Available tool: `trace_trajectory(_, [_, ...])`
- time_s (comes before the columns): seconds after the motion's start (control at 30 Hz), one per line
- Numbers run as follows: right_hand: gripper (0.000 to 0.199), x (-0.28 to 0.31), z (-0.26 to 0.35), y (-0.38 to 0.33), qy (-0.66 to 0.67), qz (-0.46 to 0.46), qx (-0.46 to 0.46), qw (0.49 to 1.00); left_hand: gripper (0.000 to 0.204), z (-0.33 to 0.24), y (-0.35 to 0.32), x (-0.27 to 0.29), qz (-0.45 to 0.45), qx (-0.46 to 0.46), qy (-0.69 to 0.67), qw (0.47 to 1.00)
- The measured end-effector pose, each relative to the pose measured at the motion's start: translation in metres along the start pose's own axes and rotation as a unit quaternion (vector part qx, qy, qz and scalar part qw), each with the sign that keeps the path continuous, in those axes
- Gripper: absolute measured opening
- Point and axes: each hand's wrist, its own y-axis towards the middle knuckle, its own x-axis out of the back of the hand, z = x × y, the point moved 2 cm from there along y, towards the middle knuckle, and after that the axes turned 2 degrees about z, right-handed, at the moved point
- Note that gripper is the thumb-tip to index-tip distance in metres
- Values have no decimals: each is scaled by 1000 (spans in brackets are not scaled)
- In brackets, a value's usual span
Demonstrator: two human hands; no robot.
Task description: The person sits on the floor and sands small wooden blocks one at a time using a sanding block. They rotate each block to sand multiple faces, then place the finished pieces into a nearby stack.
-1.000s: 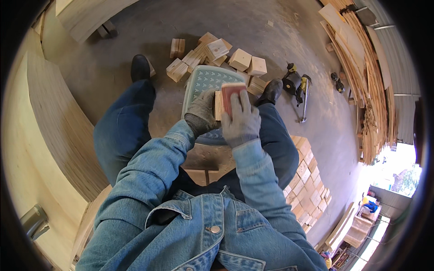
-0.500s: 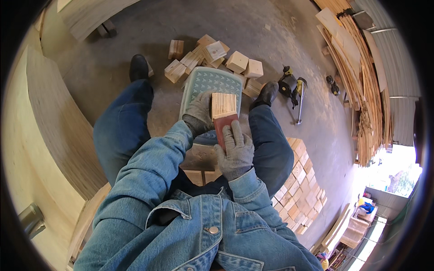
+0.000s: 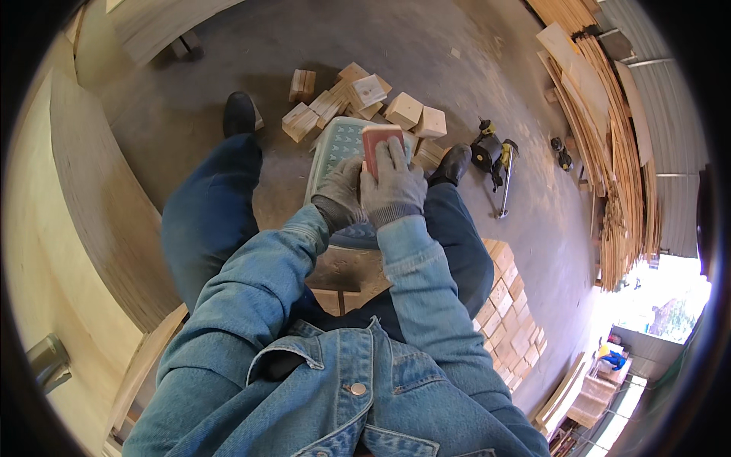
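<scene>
1. Sitting with knees apart, the person in the blue denim jacket (image 3: 343,381) works with both grey-gloved hands over a pale green plastic stool top with a patterned surface (image 3: 339,148).
2. The right hand (image 3: 392,183) lies flat, fingers stretched forward and pressed down on a reddish-pink rectangular sanding block (image 3: 378,141), whose far end shows just beyond the fingertips.
3. The left hand (image 3: 340,192) sits just beside the right, fingers curled around something beneath it; what they clasp is hidden, so I cannot tell.
4. Beyond the fingertips, a scatter of pale square-cut wooden blocks (image 3: 365,95) lies on the grey concrete floor (image 3: 426,46).
5. Off to the right of the fingers rests a black-and-yellow power tool (image 3: 491,156), near the right shoe.
6. Below the right elbow stands a neat stack of similar wooden blocks (image 3: 514,305).
</scene>
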Motion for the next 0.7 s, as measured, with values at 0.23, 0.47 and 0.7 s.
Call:
trace_trajectory(0.23, [68, -7, -24, -123, -3, -30, 69, 997, 98, 4, -1, 1, 67, 54, 44, 995])
trace_trajectory(0.47, [62, -5, -15, -101, -11, -45, 72, 996, 93, 5, -3, 1, 51, 68, 65, 994])
trace_trajectory(0.7, [65, 1, -5, 20, -58, -1, -16, 998, 88, -10, 4, -6, 30, 13, 63, 997])
